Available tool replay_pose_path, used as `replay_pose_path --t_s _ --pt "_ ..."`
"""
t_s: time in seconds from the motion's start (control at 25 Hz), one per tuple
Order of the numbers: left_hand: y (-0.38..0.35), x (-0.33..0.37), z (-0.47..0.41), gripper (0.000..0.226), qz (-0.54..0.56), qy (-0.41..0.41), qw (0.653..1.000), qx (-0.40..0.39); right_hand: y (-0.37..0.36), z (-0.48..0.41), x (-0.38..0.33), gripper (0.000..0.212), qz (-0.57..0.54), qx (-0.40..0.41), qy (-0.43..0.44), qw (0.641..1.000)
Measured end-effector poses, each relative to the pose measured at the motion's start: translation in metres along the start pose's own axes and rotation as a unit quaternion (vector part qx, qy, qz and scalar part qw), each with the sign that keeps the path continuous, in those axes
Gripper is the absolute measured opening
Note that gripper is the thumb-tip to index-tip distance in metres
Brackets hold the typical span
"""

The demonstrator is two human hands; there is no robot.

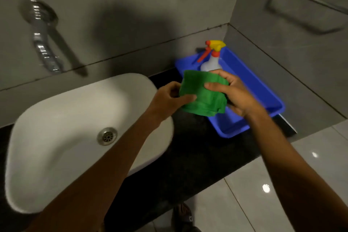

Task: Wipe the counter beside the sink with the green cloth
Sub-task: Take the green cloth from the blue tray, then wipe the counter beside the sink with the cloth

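Dark counter [190, 149] below green cloth [203, 96] between both hands [235, 94].

Green cloth [202, 94] crumpled, held aloft over dark counter [190, 149] beside white sink [62, 118].

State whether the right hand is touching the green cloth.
Touching. The head view shows the right hand with fingers laid over the green cloth and gripping it.

The cloth [203, 94] was plain bright green. At its 1 o'clock, the spray bottle [210, 63] was pale grey with a yellow head and red trigger, standing in a solid blue tray [263, 88]. The counter [197, 147] was black, faintly speckled; the sink [62, 124] at 8 o'clock was white, its faucet [42, 39] chrome. The walls were grey.
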State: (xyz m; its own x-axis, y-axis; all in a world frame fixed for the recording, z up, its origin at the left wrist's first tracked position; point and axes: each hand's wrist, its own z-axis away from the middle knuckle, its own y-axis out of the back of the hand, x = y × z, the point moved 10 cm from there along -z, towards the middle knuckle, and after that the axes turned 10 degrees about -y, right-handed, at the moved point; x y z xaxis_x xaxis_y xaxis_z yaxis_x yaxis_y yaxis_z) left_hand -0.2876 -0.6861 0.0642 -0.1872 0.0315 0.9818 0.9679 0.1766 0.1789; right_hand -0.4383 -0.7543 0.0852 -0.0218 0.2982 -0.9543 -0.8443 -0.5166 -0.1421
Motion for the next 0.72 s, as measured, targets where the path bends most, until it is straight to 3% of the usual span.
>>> replay_pose_path --t_s 0.08,0.2,0.32,0.48,0.6,0.72 --pt "0.062 0.008 0.042 0.030 0.034 0.022 0.996 0.081 -0.072 0.002 0.016 0.036 -0.103 0.001 -0.022 0.994" --pt "0.171 0.001 0.137 0.036 0.097 0.071 0.967 0.225 -0.218 0.025 0.062 0.043 -0.181 -0.087 -0.114 0.973" --pt "0.267 -0.021 0.237 0.043 0.110 0.087 0.947 0.288 -0.336 0.052 0.089 0.037 -0.078 -0.134 -0.118 0.981" --pt "0.385 -0.085 0.382 0.089 0.131 0.086 0.893 0.423 -0.494 0.071 0.137 0.031 0.057 -0.189 -0.108 0.974" --pt "0.418 -0.153 0.462 0.087 0.134 0.148 0.857 0.476 -0.574 0.073 0.195 0.032 0.193 -0.156 -0.090 0.964" --pt "0.428 -0.206 0.485 0.075 0.148 0.228 0.836 0.477 -0.620 0.052 0.242 0.035 0.340 -0.145 -0.063 0.927"
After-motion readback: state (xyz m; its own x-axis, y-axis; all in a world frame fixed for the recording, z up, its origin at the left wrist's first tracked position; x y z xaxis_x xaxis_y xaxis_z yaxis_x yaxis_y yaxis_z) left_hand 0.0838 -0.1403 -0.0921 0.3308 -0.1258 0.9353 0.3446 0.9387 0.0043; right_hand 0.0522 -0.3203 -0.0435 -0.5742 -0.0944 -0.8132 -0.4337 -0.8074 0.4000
